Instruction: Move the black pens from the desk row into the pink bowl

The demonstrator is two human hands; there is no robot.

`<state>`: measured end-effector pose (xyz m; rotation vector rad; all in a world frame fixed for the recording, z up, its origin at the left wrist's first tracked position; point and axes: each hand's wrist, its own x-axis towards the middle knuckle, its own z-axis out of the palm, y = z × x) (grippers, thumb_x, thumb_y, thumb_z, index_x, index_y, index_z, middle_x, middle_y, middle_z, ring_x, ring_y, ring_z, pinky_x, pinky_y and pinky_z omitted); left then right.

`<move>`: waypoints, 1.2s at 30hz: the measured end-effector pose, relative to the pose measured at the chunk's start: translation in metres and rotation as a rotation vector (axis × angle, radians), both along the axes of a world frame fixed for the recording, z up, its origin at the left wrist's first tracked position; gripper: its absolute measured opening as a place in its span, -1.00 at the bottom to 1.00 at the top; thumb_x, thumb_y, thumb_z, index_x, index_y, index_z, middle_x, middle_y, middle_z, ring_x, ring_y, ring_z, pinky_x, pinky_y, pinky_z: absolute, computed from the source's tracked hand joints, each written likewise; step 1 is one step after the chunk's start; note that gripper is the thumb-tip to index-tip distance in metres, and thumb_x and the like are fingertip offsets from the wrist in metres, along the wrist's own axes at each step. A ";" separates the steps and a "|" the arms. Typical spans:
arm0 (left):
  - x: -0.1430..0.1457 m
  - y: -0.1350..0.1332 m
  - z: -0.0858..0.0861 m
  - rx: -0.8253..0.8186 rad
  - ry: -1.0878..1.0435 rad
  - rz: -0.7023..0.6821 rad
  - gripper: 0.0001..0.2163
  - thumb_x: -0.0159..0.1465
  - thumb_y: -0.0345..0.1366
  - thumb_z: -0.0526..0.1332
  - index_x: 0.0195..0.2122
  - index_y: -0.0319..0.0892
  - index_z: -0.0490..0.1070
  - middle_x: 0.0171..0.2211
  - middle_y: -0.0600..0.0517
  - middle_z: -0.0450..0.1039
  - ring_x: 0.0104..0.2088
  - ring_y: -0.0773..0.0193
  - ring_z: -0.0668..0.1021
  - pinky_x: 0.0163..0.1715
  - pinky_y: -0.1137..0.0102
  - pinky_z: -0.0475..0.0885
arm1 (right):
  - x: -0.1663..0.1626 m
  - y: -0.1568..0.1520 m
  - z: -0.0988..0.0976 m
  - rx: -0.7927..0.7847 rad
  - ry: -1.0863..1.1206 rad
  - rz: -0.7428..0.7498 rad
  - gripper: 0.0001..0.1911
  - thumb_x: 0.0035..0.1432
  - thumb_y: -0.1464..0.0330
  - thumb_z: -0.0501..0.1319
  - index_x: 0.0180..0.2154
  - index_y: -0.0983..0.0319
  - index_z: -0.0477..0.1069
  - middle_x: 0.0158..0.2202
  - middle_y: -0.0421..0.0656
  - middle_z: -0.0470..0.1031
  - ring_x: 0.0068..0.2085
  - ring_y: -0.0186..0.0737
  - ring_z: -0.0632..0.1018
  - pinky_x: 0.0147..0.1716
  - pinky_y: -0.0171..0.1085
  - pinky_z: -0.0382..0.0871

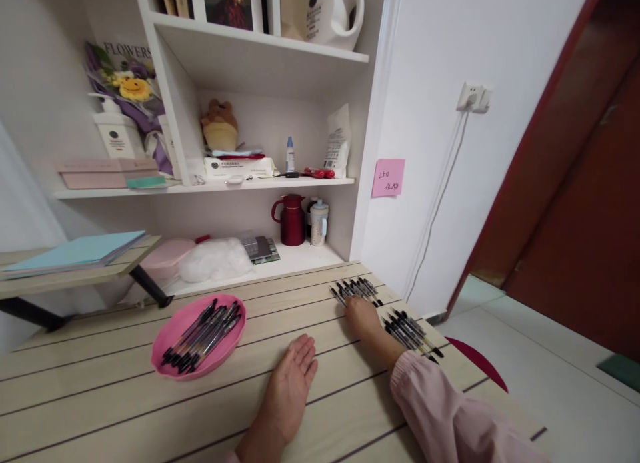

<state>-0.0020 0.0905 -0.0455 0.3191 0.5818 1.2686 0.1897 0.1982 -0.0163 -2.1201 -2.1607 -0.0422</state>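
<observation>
My left hand (293,385) rests on its edge at the middle of the table, palm up and to the side, fingers stretched out with nothing in them. To its left lies a pink scalloped dish (159,346) holding a pile of black and clear pens (207,335). Over by the table's far right corner, my right hand (364,317) is closed, its fingers curled down on a pen (338,296) at the left end of a row of pens (367,289). The fingertips are mostly hidden. A second group of pens (410,331) lies side by side near my right wrist.
White shelves (270,43) rise behind the table, with a dark red jug (291,221) and a pale cup (319,224) on the lowest one. A small raised stand (100,276) bears blue folders at left. A red round seat (480,364) shows beyond the right edge.
</observation>
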 end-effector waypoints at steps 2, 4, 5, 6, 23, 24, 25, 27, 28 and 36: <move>0.000 -0.002 0.005 -0.012 -0.017 -0.010 -0.69 0.19 -0.23 0.12 -0.08 -0.24 0.38 0.07 -0.20 0.32 0.14 0.10 0.27 0.16 0.20 0.08 | 0.001 0.000 -0.002 0.004 -0.007 -0.001 -0.71 0.17 0.49 -0.05 -0.19 0.31 0.40 -0.16 0.05 0.45 -0.18 -0.16 0.48 -0.23 -0.27 0.23; 0.000 -0.003 0.008 -0.018 -0.023 -0.020 -0.70 0.19 -0.24 0.11 -0.09 -0.25 0.39 0.05 -0.20 0.34 0.14 0.11 0.29 0.16 0.21 0.09 | 0.002 0.001 -0.003 0.012 -0.014 -0.006 -0.70 0.17 0.51 -0.07 -0.19 0.31 0.40 -0.16 0.05 0.44 -0.18 -0.15 0.48 -0.24 -0.27 0.23; 0.000 -0.003 0.009 -0.022 -0.023 -0.021 -0.71 0.19 -0.24 0.11 -0.10 -0.24 0.40 0.03 -0.19 0.36 0.13 0.11 0.29 0.15 0.21 0.09 | 0.002 0.001 -0.003 0.015 -0.017 -0.009 -0.70 0.17 0.51 -0.07 -0.19 0.31 0.40 -0.16 0.05 0.44 -0.18 -0.15 0.48 -0.25 -0.27 0.23; 0.000 -0.004 0.010 -0.026 -0.022 -0.022 -0.72 0.19 -0.24 0.11 -0.11 -0.24 0.40 0.02 -0.19 0.37 0.13 0.12 0.30 0.15 0.21 0.09 | 0.002 0.002 -0.003 0.017 -0.018 -0.013 -0.70 0.16 0.51 -0.07 -0.19 0.31 0.39 -0.15 0.06 0.44 -0.18 -0.14 0.47 -0.25 -0.27 0.23; 0.000 -0.003 0.008 -0.024 -0.033 -0.029 -0.77 0.19 -0.28 0.11 -0.18 -0.25 0.43 -0.05 -0.18 0.42 0.10 0.12 0.33 0.13 0.21 0.12 | -0.003 0.008 0.001 0.038 -0.027 -0.039 -0.72 0.14 0.51 -0.04 -0.18 0.33 0.39 -0.17 0.07 0.45 -0.21 -0.17 0.49 -0.26 -0.27 0.24; 0.000 -0.003 0.009 -0.027 -0.034 -0.028 -0.77 0.19 -0.29 0.11 -0.18 -0.25 0.43 -0.05 -0.18 0.43 0.10 0.12 0.34 0.13 0.21 0.12 | -0.003 0.007 0.002 0.041 -0.028 -0.038 -0.73 0.15 0.50 -0.03 -0.18 0.34 0.39 -0.17 0.07 0.45 -0.21 -0.16 0.49 -0.26 -0.27 0.24; 0.000 -0.003 0.009 -0.029 -0.034 -0.029 -0.77 0.19 -0.28 0.11 -0.18 -0.25 0.43 -0.05 -0.18 0.43 0.09 0.12 0.34 0.13 0.21 0.12 | -0.004 0.006 0.004 0.044 -0.028 -0.037 -0.73 0.15 0.48 -0.02 -0.18 0.34 0.38 -0.17 0.07 0.45 -0.21 -0.16 0.49 -0.27 -0.27 0.25; 0.000 -0.003 0.009 -0.030 -0.036 -0.032 -0.77 0.19 -0.28 0.12 -0.19 -0.25 0.43 -0.06 -0.18 0.43 0.09 0.12 0.35 0.13 0.21 0.13 | -0.009 -0.001 0.008 0.053 -0.032 -0.016 -0.75 0.16 0.46 -0.02 -0.20 0.34 0.38 -0.18 0.08 0.45 -0.22 -0.15 0.50 -0.29 -0.27 0.25; 0.000 -0.003 0.010 -0.031 -0.037 -0.033 -0.77 0.19 -0.28 0.12 -0.18 -0.25 0.43 -0.06 -0.18 0.44 0.08 0.12 0.35 0.13 0.22 0.13 | -0.013 -0.007 0.010 0.058 -0.035 0.000 -0.75 0.16 0.45 -0.02 -0.21 0.34 0.38 -0.20 0.08 0.45 -0.23 -0.14 0.51 -0.30 -0.28 0.26; -0.001 -0.005 0.010 0.002 0.002 0.002 -0.77 0.15 -0.28 0.16 -0.19 -0.23 0.45 -0.10 -0.18 0.47 0.04 0.11 0.40 0.10 0.22 0.17 | -0.055 -0.093 0.007 -0.025 -0.013 0.305 -0.83 0.10 0.41 0.06 -0.36 0.29 0.42 -0.34 0.05 0.51 -0.35 -0.14 0.53 -0.42 -0.32 0.27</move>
